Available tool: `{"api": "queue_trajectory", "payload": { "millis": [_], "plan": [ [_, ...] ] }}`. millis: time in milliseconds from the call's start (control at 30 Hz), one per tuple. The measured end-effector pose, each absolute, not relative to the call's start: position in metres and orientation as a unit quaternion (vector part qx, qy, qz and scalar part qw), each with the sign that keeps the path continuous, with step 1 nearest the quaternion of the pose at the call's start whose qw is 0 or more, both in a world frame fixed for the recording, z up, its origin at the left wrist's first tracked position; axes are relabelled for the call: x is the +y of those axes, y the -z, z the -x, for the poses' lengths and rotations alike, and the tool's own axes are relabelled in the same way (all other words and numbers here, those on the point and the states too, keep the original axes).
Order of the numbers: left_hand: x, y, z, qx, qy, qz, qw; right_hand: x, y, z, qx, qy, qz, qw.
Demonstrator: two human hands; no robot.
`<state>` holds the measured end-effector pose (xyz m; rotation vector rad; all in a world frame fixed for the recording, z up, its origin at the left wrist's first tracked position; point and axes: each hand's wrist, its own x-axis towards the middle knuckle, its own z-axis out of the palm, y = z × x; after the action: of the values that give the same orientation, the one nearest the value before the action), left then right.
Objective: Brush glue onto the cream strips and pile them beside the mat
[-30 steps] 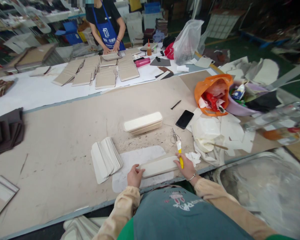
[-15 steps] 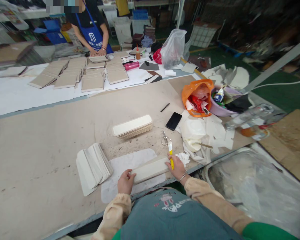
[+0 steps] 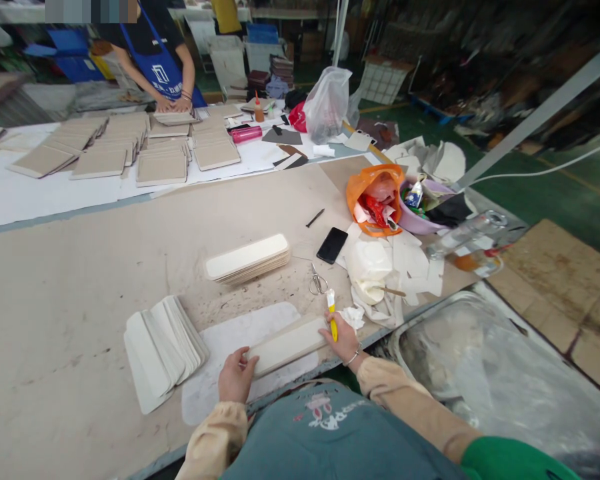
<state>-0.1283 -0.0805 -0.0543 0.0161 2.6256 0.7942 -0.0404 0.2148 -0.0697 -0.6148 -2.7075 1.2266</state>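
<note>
The long worktable (image 3: 130, 267), covered in tan, glue-stained board, fills most of the view; it runs away toward a white-covered stretch where a co-worker (image 3: 155, 60) in a blue apron presses both hands on one of many stacked beige panels (image 3: 163, 167). Beyond lies a cluttered workshop with a green floor (image 3: 555, 187), crates and shelving.

At the near edge lies a white backing sheet (image 3: 240, 333), apparently there to keep glue off the table. On it rests a long cream strip (image 3: 287, 347) with rounded ends, lying slightly slantwise. The left hand (image 3: 236, 375) pins the strip's left end, fingers curled down on it, seemingly to keep it from sliding. The right hand (image 3: 343, 339) lies at the strip's right end, closed around a yellow-handled brush (image 3: 332, 313) whose bristles point away from the body.

To the left, a fan of like strips (image 3: 163, 350) is spread out, each edge exposed, probably for easy picking. Further back a neat stack of strips (image 3: 247, 258) sits squared up. To the right lie crumpled white paper scraps (image 3: 395, 267), an orange plastic bag (image 3: 375, 197), a black phone (image 3: 332, 245), scissors (image 3: 317, 283) and a dark pen (image 3: 315, 218).
</note>
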Motion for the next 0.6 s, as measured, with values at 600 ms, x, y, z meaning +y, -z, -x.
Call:
{"api": "queue_trajectory", "payload": {
  "millis": [600],
  "plan": [
    [-0.081, 0.059, 0.126, 0.941, -0.288, -0.017, 0.176, 0.21, 0.051, 0.043, -0.862, -0.454, 0.204, 0.1]
  ]
}}
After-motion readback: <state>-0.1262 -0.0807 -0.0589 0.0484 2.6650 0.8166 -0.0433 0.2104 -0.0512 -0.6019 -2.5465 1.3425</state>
